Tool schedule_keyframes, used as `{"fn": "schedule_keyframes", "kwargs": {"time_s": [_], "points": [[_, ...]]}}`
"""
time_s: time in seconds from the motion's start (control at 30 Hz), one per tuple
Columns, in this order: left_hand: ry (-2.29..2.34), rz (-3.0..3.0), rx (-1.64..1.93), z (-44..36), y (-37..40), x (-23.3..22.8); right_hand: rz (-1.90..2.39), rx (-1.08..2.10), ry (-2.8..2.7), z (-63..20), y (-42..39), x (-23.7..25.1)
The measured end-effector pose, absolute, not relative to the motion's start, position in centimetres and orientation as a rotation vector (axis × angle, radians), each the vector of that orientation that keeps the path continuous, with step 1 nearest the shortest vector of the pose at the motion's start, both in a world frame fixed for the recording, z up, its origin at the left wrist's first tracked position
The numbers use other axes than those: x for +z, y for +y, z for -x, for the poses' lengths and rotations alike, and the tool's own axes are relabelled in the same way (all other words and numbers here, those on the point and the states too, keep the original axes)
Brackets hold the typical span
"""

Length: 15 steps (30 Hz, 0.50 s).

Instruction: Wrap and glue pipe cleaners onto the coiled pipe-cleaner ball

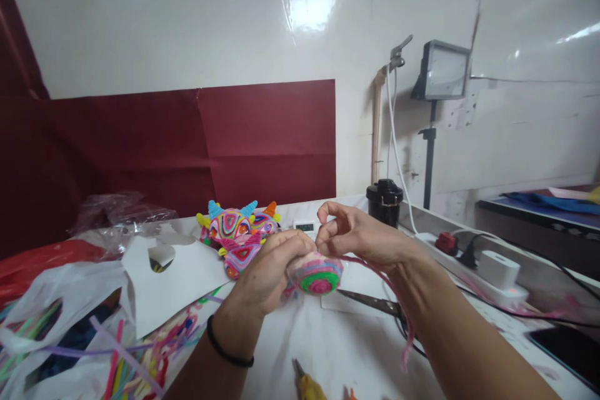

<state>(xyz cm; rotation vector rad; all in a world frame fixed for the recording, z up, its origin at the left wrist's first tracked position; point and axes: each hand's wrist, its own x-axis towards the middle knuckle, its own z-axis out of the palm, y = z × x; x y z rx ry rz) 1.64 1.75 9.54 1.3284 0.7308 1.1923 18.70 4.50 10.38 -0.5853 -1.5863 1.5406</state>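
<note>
In plastic bag point(70, 300): pipe cleaners point(140, 362)

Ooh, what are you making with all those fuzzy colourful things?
The left hand holds a small round piece of coiled pipe cleaners in pink, green and blue rings. The right hand pinches a pink pipe cleaner strand trailing from it. Behind sit finished horned pipe-cleaner figures, loose pipe cleaners lie on the left, and dark scissors rest on the white table.
</note>
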Motion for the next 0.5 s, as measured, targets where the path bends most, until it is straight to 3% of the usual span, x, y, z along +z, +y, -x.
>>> {"fn": "schedule_keyframes", "kwargs": {"time_s": [0.5], "points": [[0.760,-1.316,1.162,-1.48,1.68,9.54,0.582,1.529,-1.592,-18.52,4.55,10.46]]}}
